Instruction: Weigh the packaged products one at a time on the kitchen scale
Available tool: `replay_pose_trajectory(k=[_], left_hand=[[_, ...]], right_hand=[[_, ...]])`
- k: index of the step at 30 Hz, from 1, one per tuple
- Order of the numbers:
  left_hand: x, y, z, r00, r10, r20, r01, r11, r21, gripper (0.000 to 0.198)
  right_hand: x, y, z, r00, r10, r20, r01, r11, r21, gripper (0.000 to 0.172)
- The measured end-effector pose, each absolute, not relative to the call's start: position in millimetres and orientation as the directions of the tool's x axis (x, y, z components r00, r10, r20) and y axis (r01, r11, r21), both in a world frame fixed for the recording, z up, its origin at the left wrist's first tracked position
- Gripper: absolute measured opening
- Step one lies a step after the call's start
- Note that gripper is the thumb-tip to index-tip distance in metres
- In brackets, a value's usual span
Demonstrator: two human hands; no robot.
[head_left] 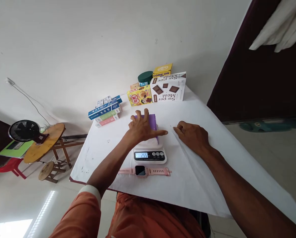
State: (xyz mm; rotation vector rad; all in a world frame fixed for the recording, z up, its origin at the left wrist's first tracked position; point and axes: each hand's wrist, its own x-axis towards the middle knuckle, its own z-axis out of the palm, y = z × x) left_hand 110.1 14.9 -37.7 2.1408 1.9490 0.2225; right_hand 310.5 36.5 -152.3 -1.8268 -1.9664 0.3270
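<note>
My left hand (141,128) is spread over a purple packet or box (153,121), with its thumb stretched out to the right. The hand hides much of the purple thing, and I cannot tell whether the fingers touch it. It lies on the white platform of a digital kitchen scale (150,156), whose lit display seems to read 255. To the right of the scale, my right hand (194,136) rests on the white tablecloth, fingers curled in and nothing seen in them. A smartwatch with a pink strap (140,171) lies flat in front of the scale.
At the back stand a white "Su-per Meal" box (168,88), a yellow snack box (139,96), a yellow "COME ON" box (163,69) and a green-lidded tub (145,77). Stacked slim boxes (104,111) lie at left. A black fan (24,135) sits on a wooden stool (54,134).
</note>
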Motion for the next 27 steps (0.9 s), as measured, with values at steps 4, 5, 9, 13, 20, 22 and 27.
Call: replay_pose_trajectory(k=[4, 5, 9, 13, 20, 22, 27], left_hand=[[103.6, 10.3, -29.9, 0.120, 0.987, -0.106, 0.973, -0.096, 0.211, 0.133], [99.9, 8.0, -28.6, 0.112, 0.988, -0.108, 0.972, -0.086, 0.219, 0.135], [89.2, -2.0, -31.9, 0.079, 0.989, -0.125, 0.960, -0.042, 0.276, 0.129], [79.3, -6.8, -33.8, 0.082, 0.994, -0.070, 0.949, -0.057, 0.310, 0.118], [-4.6, 31.3, 20.9, -0.151, 0.955, 0.254, 0.952, 0.072, 0.296, 0.084], [-33.0, 58.7, 40.1, -0.279, 0.907, 0.315, 0.944, 0.200, 0.262, 0.078], [-76.4, 127.8, 50.5, -0.429, 0.855, 0.292, 0.898, 0.371, 0.236, 0.079]], right_hand=[[310.7, 36.6, -150.0, -0.043, 0.992, 0.115, 0.882, 0.092, -0.463, 0.024], [311.0, 36.7, -150.0, -0.043, 0.993, 0.109, 0.882, 0.090, -0.463, 0.024], [312.8, 38.3, -154.4, -0.049, 0.992, 0.114, 0.880, 0.097, -0.466, 0.023], [315.0, 39.9, -160.4, -0.074, 0.982, 0.174, 0.866, 0.150, -0.477, 0.024], [312.6, 38.8, -156.7, -0.058, 0.990, 0.130, 0.866, 0.115, -0.487, 0.022], [312.0, 38.8, -155.2, -0.050, 0.991, 0.120, 0.864, 0.103, -0.493, 0.022], [311.9, 38.3, -154.3, -0.045, 0.991, 0.124, 0.863, 0.101, -0.495, 0.023]])
